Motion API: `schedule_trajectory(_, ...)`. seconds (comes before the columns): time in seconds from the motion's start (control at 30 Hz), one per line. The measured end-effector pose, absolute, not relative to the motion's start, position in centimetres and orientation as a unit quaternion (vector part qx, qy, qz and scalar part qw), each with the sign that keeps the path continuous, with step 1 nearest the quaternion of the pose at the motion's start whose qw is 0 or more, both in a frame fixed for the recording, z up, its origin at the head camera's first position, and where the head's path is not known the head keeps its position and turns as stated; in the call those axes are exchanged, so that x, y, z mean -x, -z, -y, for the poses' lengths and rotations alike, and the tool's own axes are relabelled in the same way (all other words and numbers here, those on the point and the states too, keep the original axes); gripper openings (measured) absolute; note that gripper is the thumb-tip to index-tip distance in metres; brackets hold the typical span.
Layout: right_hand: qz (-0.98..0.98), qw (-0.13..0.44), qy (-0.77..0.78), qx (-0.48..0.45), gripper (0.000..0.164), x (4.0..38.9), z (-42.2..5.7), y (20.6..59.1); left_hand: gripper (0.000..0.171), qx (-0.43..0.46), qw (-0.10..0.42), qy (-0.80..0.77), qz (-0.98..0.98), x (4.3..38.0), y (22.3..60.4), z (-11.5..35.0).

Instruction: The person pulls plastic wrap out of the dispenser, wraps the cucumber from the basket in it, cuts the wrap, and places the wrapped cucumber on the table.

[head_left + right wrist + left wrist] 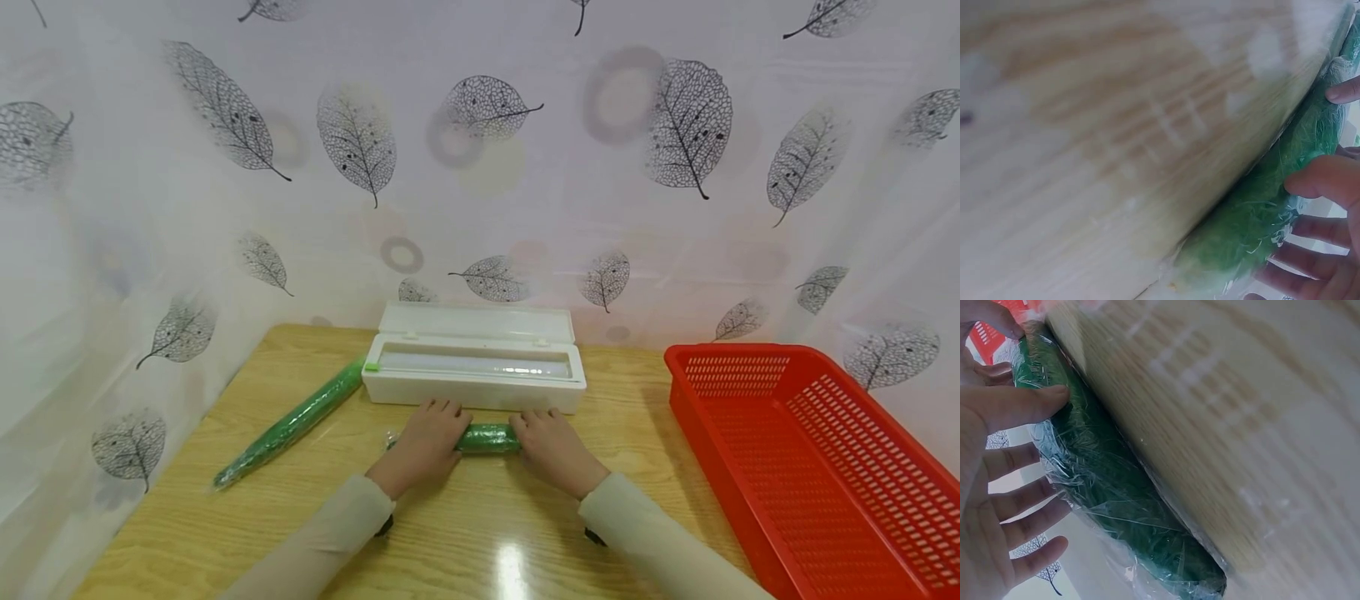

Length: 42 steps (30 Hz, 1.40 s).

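A green cucumber [489,438] in clear cling film lies crosswise on the wooden table, in front of a white cling film box. My left hand [429,437] grips its left part; the left wrist view shows the thumb pressed on the film and the fingers round the far side. On the right part, my right hand [553,450] holds it the same way, thumb near and fingers beyond. Loose, wrinkled film sticks out past the cucumber's end [1194,569] in the left wrist view. Both hands cover much of it in the head view.
The white cling film box [472,392] stands behind the hands with its lid [476,322] raised and a roll inside. Another film-wrapped cucumber [292,423] lies slanted on the left. A red plastic basket [720,450] stands on the right. A leaf-patterned curtain [495,200] hangs behind.
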State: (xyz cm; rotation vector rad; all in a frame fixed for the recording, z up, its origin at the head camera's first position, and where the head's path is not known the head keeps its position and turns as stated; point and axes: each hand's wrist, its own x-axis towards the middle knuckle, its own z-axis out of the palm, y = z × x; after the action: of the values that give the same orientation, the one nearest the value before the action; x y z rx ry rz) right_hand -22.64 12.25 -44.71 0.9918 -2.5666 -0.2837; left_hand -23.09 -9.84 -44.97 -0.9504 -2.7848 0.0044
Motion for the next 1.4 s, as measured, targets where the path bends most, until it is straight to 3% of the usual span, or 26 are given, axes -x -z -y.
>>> schedule_trajectory(0.43,0.904,0.203,0.123,-0.356,0.029,23.0,-12.2,44.9,0.042,0.334,0.121,-0.019,0.935,23.3,45.3,10.0)
schedule_trajectory(0.77,0.911,0.176,0.127,-0.351,0.022,20.8,-12.5,43.9,0.045,0.340,0.068,-0.038,0.937,21.6,44.3,9.7)
schedule_trajectory(1.0,0.920,0.130,0.134,-0.343,0.033,19.6,-12.8,43.3,0.049,0.344,0.046,-0.030,0.938,20.7,43.9,9.5)
schedule_trajectory(1.4,0.935,0.090,0.093,-0.330,0.035,19.9,-13.2,43.6,0.034,0.345,0.050,-0.014,0.937,21.0,44.2,9.4)
